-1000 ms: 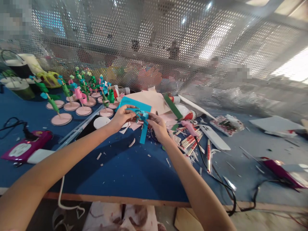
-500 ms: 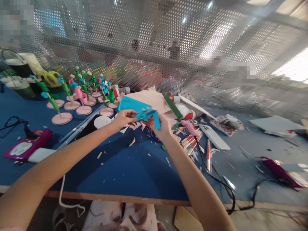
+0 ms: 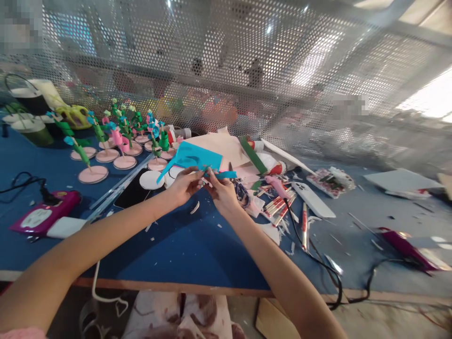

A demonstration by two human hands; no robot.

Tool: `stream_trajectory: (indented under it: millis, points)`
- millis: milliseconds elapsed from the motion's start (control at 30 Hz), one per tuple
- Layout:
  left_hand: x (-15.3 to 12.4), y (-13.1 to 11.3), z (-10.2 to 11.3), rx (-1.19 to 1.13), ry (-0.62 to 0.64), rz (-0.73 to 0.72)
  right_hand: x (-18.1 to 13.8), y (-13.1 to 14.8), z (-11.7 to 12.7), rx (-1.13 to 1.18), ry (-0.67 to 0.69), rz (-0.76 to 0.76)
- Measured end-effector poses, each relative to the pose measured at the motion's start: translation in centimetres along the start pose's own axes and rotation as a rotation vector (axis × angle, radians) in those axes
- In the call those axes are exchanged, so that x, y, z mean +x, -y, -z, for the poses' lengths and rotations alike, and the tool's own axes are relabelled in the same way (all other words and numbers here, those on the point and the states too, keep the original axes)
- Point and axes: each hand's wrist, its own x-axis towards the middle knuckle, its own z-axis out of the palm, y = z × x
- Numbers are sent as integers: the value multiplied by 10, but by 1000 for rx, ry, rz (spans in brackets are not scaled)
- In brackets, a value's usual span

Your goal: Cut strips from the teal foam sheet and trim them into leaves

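Over the middle of the blue table (image 3: pixel 183 245) my left hand (image 3: pixel 187 184) and my right hand (image 3: pixel 221 192) meet, both pinching one blue paper strip (image 3: pixel 226 175). The strip runs sideways from between my fingertips out to the right, and another blue end (image 3: pixel 165 170) sticks out to the lower left. A sheet of blue paper (image 3: pixel 194 156) lies just behind my hands, on top of a pale pink sheet (image 3: pixel 226 146).
Several paper flowers on round pink bases (image 3: pixel 116 141) stand at the back left. A pink glue gun (image 3: pixel 277 186), a white phone (image 3: pixel 314 200), red and white sticks (image 3: pixel 282 207), black cables (image 3: pixel 318 254) and paper scraps lie to the right. A perforated metal screen (image 3: pixel 247 70) closes the back.
The blue strip hung downward from my hands a second ago; it now lies sideways between them. Both hands shifted slightly left and closer together.
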Motion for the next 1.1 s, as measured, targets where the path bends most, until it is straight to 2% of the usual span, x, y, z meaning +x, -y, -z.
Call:
stream_trajectory:
  millis: [67,133,200,300,367,467,533,600,733,833,967,1100]
  points:
    - [-1,5,1,55,-2,-123,3,-5,2,40,-98,-13]
    - [0,6,6,193,45,-309,7,-6,5,39,-168,-24]
    - [2,2,11,405,151,-507,9,-2,7,40,-186,-52]
    - [5,-12,19,745,375,-724,12,12,13,73,-116,-131]
    - [5,-23,21,906,517,-786,14,22,19,62,-71,-173]
    - [5,-35,21,1071,720,-763,19,34,28,28,-76,-163]
    - [5,-35,21,1121,778,-745,21,38,31,28,-111,-132]
    - [6,-30,22,1101,752,-783,21,37,30,38,-127,-130]
    - [5,-20,25,1058,663,-910,14,27,22,26,-30,-94]
    - [2,-19,24,1101,685,-930,12,20,20,2,-27,-95]
    - [0,-17,20,1045,695,-837,14,18,24,57,-81,-142]
    - [-1,-6,16,744,551,-645,13,20,22,110,-73,-102]
